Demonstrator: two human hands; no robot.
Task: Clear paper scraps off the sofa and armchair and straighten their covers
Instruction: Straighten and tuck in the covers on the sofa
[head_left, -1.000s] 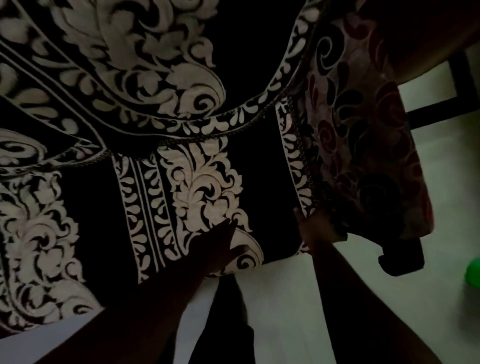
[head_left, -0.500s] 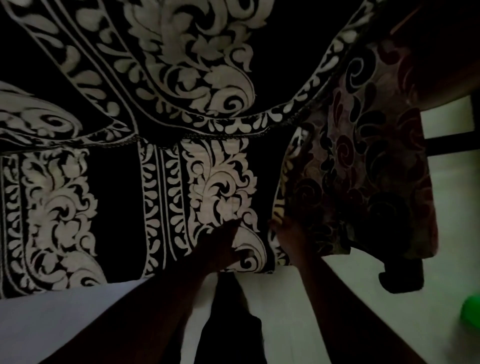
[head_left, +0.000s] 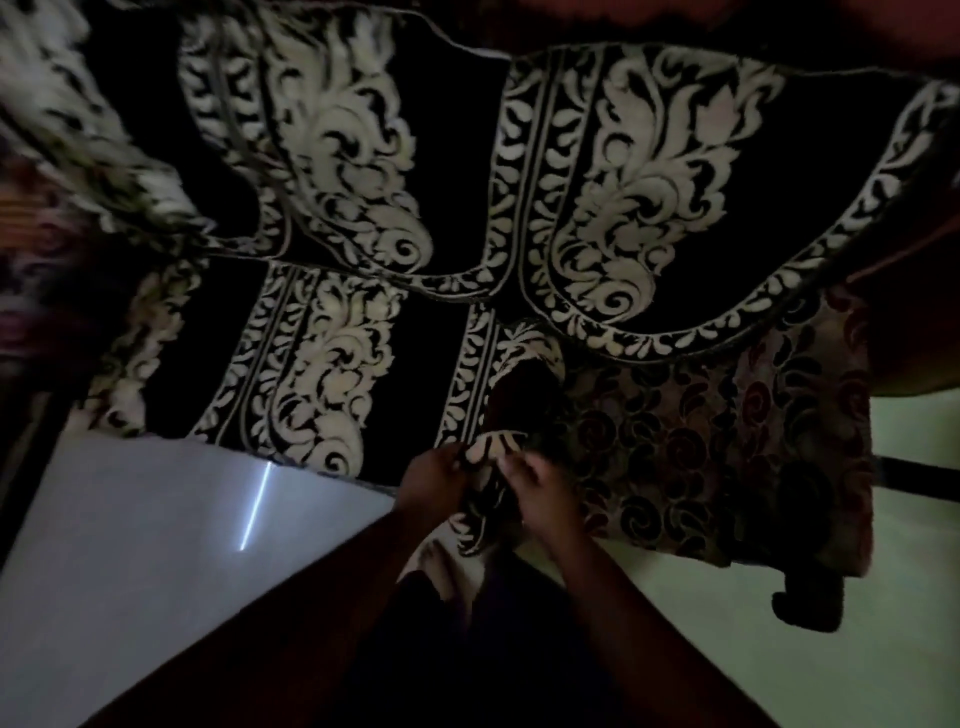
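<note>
Where half a second ago the left hand (head_left: 434, 480) lay flat on the hanging front of the black-and-cream sofa cover (head_left: 322, 364) and the right hand (head_left: 543, 491) sat at its edge, both hands now meet on one bunched corner of that cloth. The fingers of each are curled and pinching the gathered fold between them, the left from one side, the right from the other; the fold stands up just above the fingertips and a loose tail of cloth hangs below the palms. Beyond the fingers, the lifted corner has left a dark gap in the seat panel, and to the right of the right hand the red-and-brown swirl upholstery (head_left: 727, 441) lies bare. My reading is that the person has gone from smoothing to taking hold, ready to pull this corner down and across so the cover sits square again; that part of the task is under way and unfinished. No paper scraps show anywhere near the hands, though the light is very dim.

Below the wrists lies a pale glossy floor (head_left: 130, 545) with a thin bright streak of reflected light on it. A dark furniture leg (head_left: 805, 608) stands well off to the right of the right hand.
</note>
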